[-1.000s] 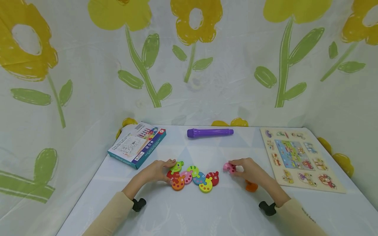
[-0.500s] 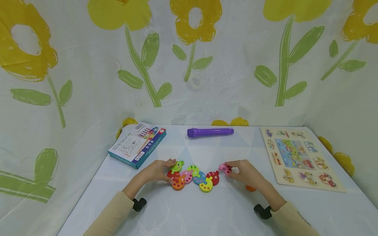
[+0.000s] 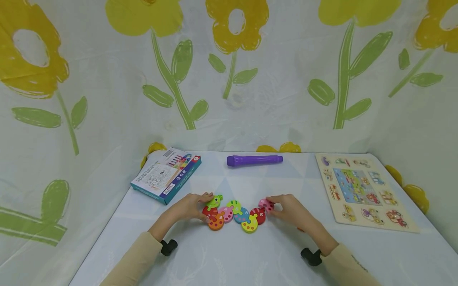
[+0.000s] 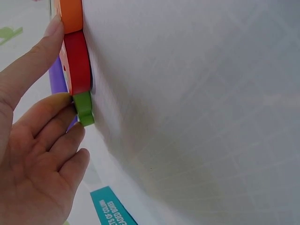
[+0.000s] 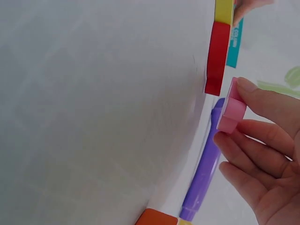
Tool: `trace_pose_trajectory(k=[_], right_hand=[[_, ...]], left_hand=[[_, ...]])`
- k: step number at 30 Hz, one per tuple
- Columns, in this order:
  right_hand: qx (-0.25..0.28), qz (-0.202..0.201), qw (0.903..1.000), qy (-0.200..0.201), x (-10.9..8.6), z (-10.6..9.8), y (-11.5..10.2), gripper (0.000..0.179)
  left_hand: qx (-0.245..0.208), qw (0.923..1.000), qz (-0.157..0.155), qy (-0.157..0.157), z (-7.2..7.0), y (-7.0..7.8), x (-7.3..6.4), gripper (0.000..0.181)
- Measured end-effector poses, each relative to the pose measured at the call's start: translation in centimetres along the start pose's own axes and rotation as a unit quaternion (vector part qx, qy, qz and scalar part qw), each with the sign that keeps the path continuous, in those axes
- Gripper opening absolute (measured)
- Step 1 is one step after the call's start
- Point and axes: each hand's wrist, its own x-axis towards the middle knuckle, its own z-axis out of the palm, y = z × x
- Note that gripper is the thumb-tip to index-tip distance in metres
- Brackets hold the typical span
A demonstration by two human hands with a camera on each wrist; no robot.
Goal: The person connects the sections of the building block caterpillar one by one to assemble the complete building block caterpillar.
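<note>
A caterpillar number puzzle [image 3: 241, 215] of colorful linked pieces lies on the white table, its smiling green head [image 3: 214, 201] at the left. My left hand [image 3: 187, 207] grips that head end; in the left wrist view the thumb touches near the orange [image 4: 71, 16] and red [image 4: 77, 63] pieces and the index finger meets the green piece [image 4: 84, 108]. My right hand [image 3: 290, 209] pinches a pink puzzle piece [image 5: 233, 112] between thumb and fingers. It is held over the red end piece [image 3: 261, 217]; the right wrist view shows a gap between them.
An orange piece [image 5: 156, 218] lies by my right forearm, mostly hidden in the head view. Behind are a teal-edged box [image 3: 166, 174], a purple microphone-shaped tube [image 3: 255, 160] and, at right, a wooden picture puzzle board [image 3: 365, 192]. A flowered cloth [image 3: 272, 87] hangs behind the table.
My right hand has moved left with the pink piece, from apart to the red end piece of the caterpillar. The left hand has stayed in place.
</note>
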Motion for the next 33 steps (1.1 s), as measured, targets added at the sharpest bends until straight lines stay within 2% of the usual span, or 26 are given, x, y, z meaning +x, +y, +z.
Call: trace_pose_trajectory(k=[11, 21, 33], right_hand=[[-0.013, 0.016, 0.9998, -0.008, 0.5, 0.3, -0.5, 0.043], [-0.019, 0.078, 0.9962, -0.035, 1.0, 0.8, -1.0, 0.044], [-0.018, 0.084, 0.9959, -0.030, 0.4, 0.1, -1.1, 0.046]], left_hand=[[0.001, 1.0000, -0.006, 0.003, 0.1, 0.1, 0.0, 0.077], [0.002, 0.9999, -0.015, 0.005, 0.1, 0.2, 0.0, 0.077], [-0.002, 0.9999, -0.014, 0.003, 0.0, 0.2, -0.1, 0.077]])
